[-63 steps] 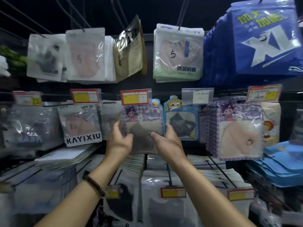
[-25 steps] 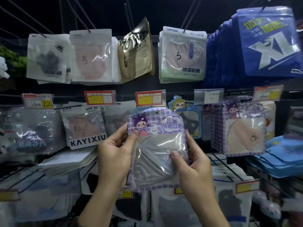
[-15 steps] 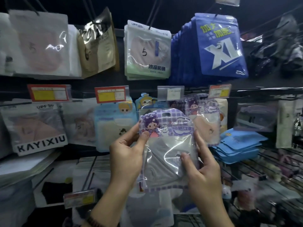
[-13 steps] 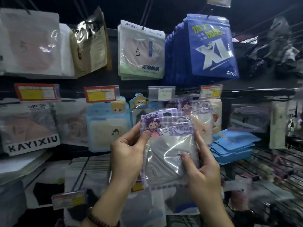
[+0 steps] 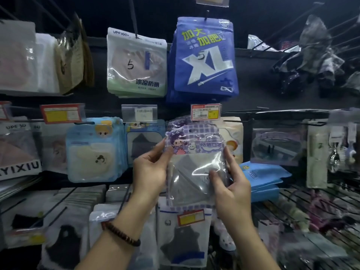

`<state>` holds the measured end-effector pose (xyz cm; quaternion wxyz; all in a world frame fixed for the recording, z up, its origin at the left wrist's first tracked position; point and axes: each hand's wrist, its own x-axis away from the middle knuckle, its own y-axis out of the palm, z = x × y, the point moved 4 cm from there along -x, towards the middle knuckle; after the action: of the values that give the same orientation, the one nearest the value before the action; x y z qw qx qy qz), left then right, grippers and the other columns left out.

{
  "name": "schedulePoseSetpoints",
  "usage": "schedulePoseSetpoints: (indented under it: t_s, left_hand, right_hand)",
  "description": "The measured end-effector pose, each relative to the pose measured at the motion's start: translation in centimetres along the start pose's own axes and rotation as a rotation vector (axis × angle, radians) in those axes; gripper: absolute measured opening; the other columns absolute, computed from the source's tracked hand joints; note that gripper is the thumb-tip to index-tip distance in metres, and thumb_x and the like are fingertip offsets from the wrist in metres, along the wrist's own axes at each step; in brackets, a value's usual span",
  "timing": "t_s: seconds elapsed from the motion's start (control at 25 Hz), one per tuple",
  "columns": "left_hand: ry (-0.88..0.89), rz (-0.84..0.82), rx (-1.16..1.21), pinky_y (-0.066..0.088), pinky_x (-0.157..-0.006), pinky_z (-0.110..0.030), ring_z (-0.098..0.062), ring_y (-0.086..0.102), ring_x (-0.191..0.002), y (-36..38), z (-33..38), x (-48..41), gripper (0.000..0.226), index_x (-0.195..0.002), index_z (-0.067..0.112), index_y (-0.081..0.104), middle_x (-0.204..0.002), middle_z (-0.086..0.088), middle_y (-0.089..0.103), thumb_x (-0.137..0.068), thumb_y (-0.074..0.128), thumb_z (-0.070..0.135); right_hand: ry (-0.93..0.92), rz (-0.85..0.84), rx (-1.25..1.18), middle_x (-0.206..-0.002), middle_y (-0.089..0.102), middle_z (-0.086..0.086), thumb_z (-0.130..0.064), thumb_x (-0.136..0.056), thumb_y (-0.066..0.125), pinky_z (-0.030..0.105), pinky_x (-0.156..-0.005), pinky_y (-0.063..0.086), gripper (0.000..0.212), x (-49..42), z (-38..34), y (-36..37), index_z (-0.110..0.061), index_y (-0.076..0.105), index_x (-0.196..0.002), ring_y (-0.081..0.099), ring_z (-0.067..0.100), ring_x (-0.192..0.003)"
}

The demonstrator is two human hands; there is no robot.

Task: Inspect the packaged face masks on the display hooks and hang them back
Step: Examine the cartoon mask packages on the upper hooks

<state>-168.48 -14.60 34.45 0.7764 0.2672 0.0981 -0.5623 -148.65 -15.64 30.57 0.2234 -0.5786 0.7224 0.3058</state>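
Both hands, left (image 5: pixel 151 172) and right (image 5: pixel 231 184), grip a glossy, crinkled purple-checked mask packet (image 5: pixel 194 164) by its side edges.

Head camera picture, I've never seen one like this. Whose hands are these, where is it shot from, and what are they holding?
No machine here: a person wears a camera on the head, looking forward and down at their own hands. The left hand and right hand each grip a side of a purple checked packet with a grey mask inside. Behind it, wall hooks carry more packets: blue XL packs, green-and-white packs, light blue packs.
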Motion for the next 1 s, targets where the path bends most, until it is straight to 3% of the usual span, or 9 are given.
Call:
schedulePoseSetpoints:
  t_s: [0.08, 0.24, 0.48, 0.56, 0.68, 0.76, 0.84, 0.92, 1.0]
  left_hand:
    - [0.032, 0.018, 0.015, 0.058, -0.100, -0.063, -0.022, 0.074, -0.106, 0.9, 0.4, -0.2, 0.031, -0.127, 0.025, 0.078, -0.114, -0.004, 0.081, -0.096, 0.075, 0.024]
    - [0.125, 0.046, 0.025, 0.056, -0.108, -0.048, -0.018, 0.075, -0.116, 1.8, 1.4, -0.7, 0.032, -0.130, 0.018, 0.076, -0.120, -0.001, 0.080, -0.099, 0.072, 0.017]
    - [0.193, 0.093, -0.118, 0.061, -0.100, -0.046, -0.016, 0.078, -0.108, 3.0, 2.5, -2.0, 0.033, -0.132, 0.020, 0.075, -0.116, 0.002, 0.081, -0.099, 0.074, 0.020]
    - [0.232, 0.142, -0.236, 0.065, -0.091, -0.042, -0.016, 0.080, -0.098, 3.2, 2.6, -2.3, 0.036, -0.134, 0.023, 0.074, -0.106, 0.003, 0.083, -0.098, 0.076, 0.025]
    - [0.355, 0.260, -0.498, 0.062, -0.071, -0.018, 0.003, 0.072, -0.080, 3.0, 2.9, -2.2, 0.029, -0.123, 0.037, 0.072, -0.084, 0.012, 0.077, -0.096, 0.078, 0.030]
    - [0.388, 0.282, -0.626, 0.056, -0.065, -0.011, 0.008, 0.068, -0.077, 3.0, 2.5, -2.2, 0.011, -0.107, 0.033, 0.073, -0.086, 0.017, 0.073, -0.096, 0.077, 0.033]
    - [0.415, 0.262, -0.727, 0.052, -0.063, -0.007, 0.007, 0.065, -0.078, 3.1, 1.9, -2.5, 0.006, -0.099, 0.028, 0.074, -0.090, 0.015, 0.072, -0.097, 0.075, 0.033]
    - [0.450, 0.241, -0.772, 0.056, -0.071, -0.013, 0.004, 0.065, -0.084, 3.0, 1.4, -3.0, 0.007, -0.101, 0.028, 0.074, -0.099, 0.011, 0.072, -0.099, 0.073, 0.035]
    - [0.453, 0.247, -0.801, 0.055, -0.078, -0.017, 0.001, 0.062, -0.090, 3.1, 0.9, -2.9, 0.008, -0.105, 0.029, 0.071, -0.114, 0.005, 0.064, -0.099, 0.072, 0.034]
  right_hand:
    - [-0.030, 0.010, -0.028, -0.151, 0.056, -0.028, -0.003, -0.100, 0.072, 0.031, -0.121, 0.045, 0.069, -1.0, 0.5, -0.5, -0.028, 0.048, -0.160, 0.050, -0.009, -0.142]
    - [-0.059, -0.010, -0.117, -0.154, 0.058, -0.020, -0.003, -0.100, 0.071, 0.045, -0.119, 0.049, 0.070, -2.5, 0.9, -0.6, -0.031, 0.048, -0.160, 0.056, 0.005, -0.143]
    - [-0.044, -0.056, -0.092, -0.154, 0.055, -0.027, -0.008, -0.102, 0.071, 0.036, -0.121, 0.046, 0.067, -5.0, 0.8, -0.8, -0.029, 0.047, -0.161, 0.050, -0.006, -0.143]
    - [-0.030, -0.064, -0.068, -0.153, 0.058, -0.022, -0.009, -0.101, 0.072, 0.039, -0.119, 0.049, 0.064, -5.6, 1.2, -0.8, -0.032, 0.052, -0.158, 0.054, -0.001, -0.141]
    - [-0.016, -0.101, 0.027, -0.146, 0.060, -0.020, -0.016, -0.101, 0.073, 0.039, -0.121, 0.046, 0.056, -5.8, 2.1, -0.5, -0.036, 0.058, -0.151, 0.054, -0.004, -0.137]
    - [-0.013, -0.115, 0.125, -0.138, 0.056, -0.019, -0.023, -0.101, 0.074, 0.033, -0.120, 0.044, 0.058, -5.7, 2.4, -0.5, -0.038, 0.055, -0.154, 0.052, -0.009, -0.128]
    - [-0.011, -0.139, 0.227, -0.131, 0.050, -0.012, -0.029, -0.101, 0.074, 0.023, -0.109, 0.040, 0.063, -5.6, 2.2, -0.8, -0.040, 0.049, -0.158, 0.051, -0.005, -0.116]
    - [0.009, -0.181, 0.307, -0.133, 0.043, -0.006, -0.034, -0.101, 0.073, 0.019, -0.104, 0.040, 0.065, -5.7, 2.1, -1.0, -0.040, 0.045, -0.160, 0.048, 0.003, -0.116]
    - [-0.013, -0.214, 0.380, -0.134, 0.041, -0.003, -0.036, -0.100, 0.074, 0.025, -0.107, 0.046, 0.064, -5.8, 2.3, -1.2, -0.038, 0.048, -0.158, 0.049, 0.011, -0.121]
